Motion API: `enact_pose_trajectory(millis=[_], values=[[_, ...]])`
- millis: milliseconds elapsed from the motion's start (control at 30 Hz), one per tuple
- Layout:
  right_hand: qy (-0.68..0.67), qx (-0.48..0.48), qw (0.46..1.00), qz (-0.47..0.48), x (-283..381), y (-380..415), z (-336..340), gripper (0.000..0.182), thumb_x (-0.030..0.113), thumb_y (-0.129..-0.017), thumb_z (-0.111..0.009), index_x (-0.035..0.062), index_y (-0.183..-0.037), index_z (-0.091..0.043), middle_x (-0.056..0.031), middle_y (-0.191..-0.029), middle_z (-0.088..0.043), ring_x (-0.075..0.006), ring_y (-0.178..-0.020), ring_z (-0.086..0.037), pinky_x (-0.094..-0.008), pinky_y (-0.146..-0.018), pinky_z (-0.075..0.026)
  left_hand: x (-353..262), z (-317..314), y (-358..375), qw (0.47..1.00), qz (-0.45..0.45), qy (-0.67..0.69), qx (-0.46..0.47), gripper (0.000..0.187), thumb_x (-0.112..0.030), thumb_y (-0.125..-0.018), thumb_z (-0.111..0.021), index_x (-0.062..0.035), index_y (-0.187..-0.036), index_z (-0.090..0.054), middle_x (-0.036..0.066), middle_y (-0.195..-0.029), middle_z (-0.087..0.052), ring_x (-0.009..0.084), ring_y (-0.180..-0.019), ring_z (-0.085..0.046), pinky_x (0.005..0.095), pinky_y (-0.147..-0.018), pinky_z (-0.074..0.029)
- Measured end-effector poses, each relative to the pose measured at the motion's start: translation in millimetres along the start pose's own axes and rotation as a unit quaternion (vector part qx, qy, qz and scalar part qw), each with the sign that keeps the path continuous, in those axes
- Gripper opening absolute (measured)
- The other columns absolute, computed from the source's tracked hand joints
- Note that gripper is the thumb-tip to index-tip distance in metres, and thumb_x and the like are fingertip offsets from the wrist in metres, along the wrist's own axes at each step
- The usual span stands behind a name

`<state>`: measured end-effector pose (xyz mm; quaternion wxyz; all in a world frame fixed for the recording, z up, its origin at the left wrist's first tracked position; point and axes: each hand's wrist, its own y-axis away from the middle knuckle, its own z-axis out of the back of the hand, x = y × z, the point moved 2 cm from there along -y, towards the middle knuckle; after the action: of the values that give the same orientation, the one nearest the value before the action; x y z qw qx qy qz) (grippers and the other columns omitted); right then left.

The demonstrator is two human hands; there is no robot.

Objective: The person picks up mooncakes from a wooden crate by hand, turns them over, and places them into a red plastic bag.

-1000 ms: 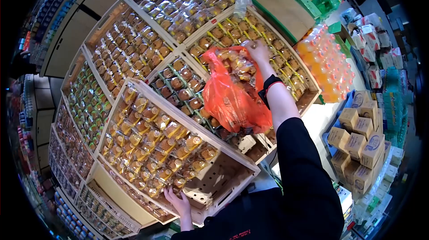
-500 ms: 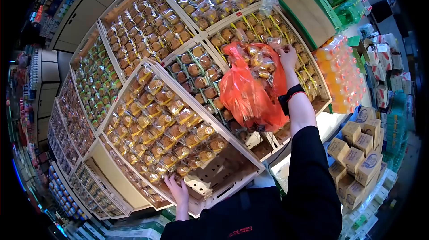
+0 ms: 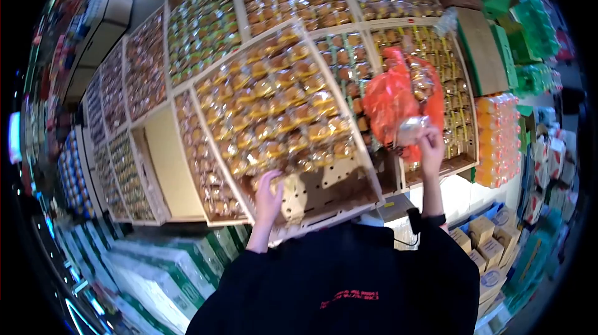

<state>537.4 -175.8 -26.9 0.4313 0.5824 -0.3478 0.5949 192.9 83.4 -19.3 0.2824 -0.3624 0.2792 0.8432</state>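
Note:
My right hand (image 3: 431, 149) pinches a small clear-wrapped bun (image 3: 412, 128), blurred by motion, in front of a red plastic bag (image 3: 389, 99). The bag stands open over the trays at the right, with more wrapped buns (image 3: 422, 82) showing inside. In the nearest wooden tray (image 3: 367, 176), rows of wrapped buns in yellow-marked film (image 3: 274, 110) fill the far part. My left hand (image 3: 268, 201) lies by the front row at that tray's left side, its fingers stretched out and thumb apart. I see nothing held in it.
More wooden trays of wrapped buns spread behind and to the left, one with a bare tan panel (image 3: 171, 160). Orange drink bottles (image 3: 496, 142) and small cardboard boxes (image 3: 489, 251) stand at the right. Green-and-white cartons (image 3: 159, 272) are stacked at the lower left.
My right hand has drawn back toward me from the bag's far side and now carries a wrapped bun. The whole view has turned, shifting the trays. My left hand stays by the front row.

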Motion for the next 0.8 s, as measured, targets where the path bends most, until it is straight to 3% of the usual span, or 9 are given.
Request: enact_pose_trajectory(millis=[100, 200, 233, 367, 400, 533, 600, 667, 800], values=[[-0.021, 0.183, 0.983, 0.016, 24, 61, -74, 0.013, -0.005, -0.071, -0.059, 0.0014, -0.082, -0.055, -0.0059, -0.093, -0.053, -0.0127, -0.088, -0.051, -0.0242, -0.077, -0.041, -51, -3, 8, 0.956, 0.093, 0.191, 0.204, 0.055, -0.016, -0.083, -0.059, -0.0116, -0.131, -0.033, 0.012, -0.131, -0.039, 0.0272, -0.116, -0.044, 0.0386, -0.094, -0.041], [-0.028, 0.318, 0.947, -0.027, 53, 98, -126, 0.011, -0.003, -0.072, -0.061, -0.0001, -0.081, -0.055, -0.0079, -0.092, -0.053, -0.0127, -0.084, -0.053, -0.0234, -0.071, -0.043, -76, -1, 21, 0.815, 0.118, 0.435, 0.365, 0.067, -0.029, -0.087, -0.055, -0.0158, -0.141, -0.017, 0.009, -0.134, -0.035, 0.0216, -0.116, -0.043, 0.0359, -0.094, -0.040], [-0.023, 0.360, 0.932, -0.030, 63, 107, -138, 0.011, -0.002, -0.073, -0.062, 0.0002, -0.081, -0.056, -0.0078, -0.092, -0.054, -0.0127, -0.082, -0.054, -0.0238, -0.069, -0.044, -81, 5, 27, 0.829, 0.119, 0.409, 0.361, 0.062, -0.037, -0.090, -0.049, -0.0162, -0.140, -0.020, 0.007, -0.133, -0.035, 0.0194, -0.115, -0.042, 0.0328, -0.090, -0.041], [0.042, 0.449, 0.893, 0.019, 98, 125, -168, 0.012, 0.000, -0.075, -0.063, 0.0043, -0.087, -0.063, -0.0052, -0.087, -0.058, -0.0145, -0.080, -0.056, -0.0252, -0.065, -0.045, -71, 16, 42, 0.870, 0.128, 0.352, 0.320, 0.042, -0.028, -0.093, -0.044, -0.0123, -0.132, -0.036, 0.004, -0.122, -0.047, 0.0104, -0.096, -0.046, 0.0248, -0.075, -0.040], [0.049, 0.449, 0.892, 0.018, 102, 127, -172, 0.012, 0.000, -0.075, -0.063, 0.0043, -0.087, -0.063, -0.0052, -0.087, -0.058, -0.0145, -0.080, -0.056, -0.0252, -0.065, -0.045, -64, 18, 45, 0.866, 0.134, 0.368, 0.310, 0.040, -0.026, -0.093, -0.044, -0.0104, -0.130, -0.039, 0.004, -0.118, -0.050, 0.0067, -0.084, -0.045, 0.0196, -0.066, -0.038], [0.068, 0.455, 0.886, 0.052, 100, 134, -174, 0.014, 0.000, -0.077, -0.063, 0.0037, -0.090, -0.063, -0.0050, -0.089, -0.059, -0.0137, -0.080, -0.056, -0.0251, -0.065, -0.045, -61, 27, 54, 0.853, 0.120, 0.395, 0.318, 0.044, -0.026, -0.094, -0.042, -0.0109, -0.134, -0.033, 0.006, -0.121, -0.048, 0.0121, -0.097, -0.052, 0.0220, -0.073, -0.043], [0.035, 0.400, 0.916, 0.019, 95, 133, -170, 0.013, -0.001, -0.078, -0.061, 0.0025, -0.091, -0.062, -0.0046, -0.091, -0.059, -0.0117, -0.078, -0.055, -0.0236, -0.064, -0.044, -71, 36, 63, 0.810, 0.139, 0.468, 0.325, 0.049, -0.029, -0.094, -0.042, -0.0114, -0.137, -0.027, 0.010, -0.126, -0.045, 0.0185, -0.103, -0.053, 0.0279, -0.083, -0.045], [-0.039, 0.356, 0.933, -0.030, 98, 132, -166, 0.015, -0.004, -0.080, -0.056, 0.0014, -0.093, -0.060, -0.0043, -0.092, -0.058, -0.0092, -0.075, -0.054, -0.0223, -0.064, -0.044, -72, 40, 68, 0.694, 0.187, 0.592, 0.365, 0.053, -0.037, -0.094, -0.040, -0.0111, -0.138, -0.024, 0.013, -0.132, -0.041, 0.0271, -0.110, -0.051, 0.0343, -0.091, -0.045], [-0.273, 0.279, 0.907, -0.157, 96, 125, -158, 0.021, -0.005, -0.083, -0.049, 0.0057, -0.101, -0.052, -0.0077, -0.098, -0.057, -0.0121, -0.084, -0.056, -0.0252, -0.071, -0.046, -50, 34, 71, 0.710, 0.134, 0.586, 0.367, 0.059, -0.047, -0.093, -0.034, -0.0106, -0.139, -0.025, 0.011, -0.138, -0.034, 0.0274, -0.107, -0.051, 0.0374, -0.082, -0.047]])
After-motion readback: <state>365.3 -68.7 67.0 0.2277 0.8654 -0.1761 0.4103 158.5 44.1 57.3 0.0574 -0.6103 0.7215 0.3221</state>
